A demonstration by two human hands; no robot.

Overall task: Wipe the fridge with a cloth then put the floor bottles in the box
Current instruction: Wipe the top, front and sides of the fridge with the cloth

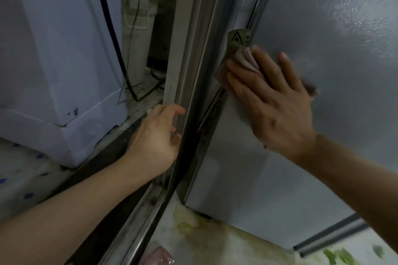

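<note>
The grey fridge (336,54) fills the right of the head view. My right hand (273,101) presses a brownish-pink cloth (245,60) flat against the fridge's left edge, just below a small warning sticker (238,37); folds of cloth show between the spread fingers. My left hand (157,135) rests with loosely curled fingers against the grey door frame (183,66) left of the fridge and holds nothing. No bottles or box can be made out.
A white appliance (58,54) with a black cable (109,28) stands at the left. Behind it sits a white plastic container (140,17). A metal floor rail (148,217) runs diagonally. The stained light floor (215,241) lies below; something pink (159,256) at the bottom edge.
</note>
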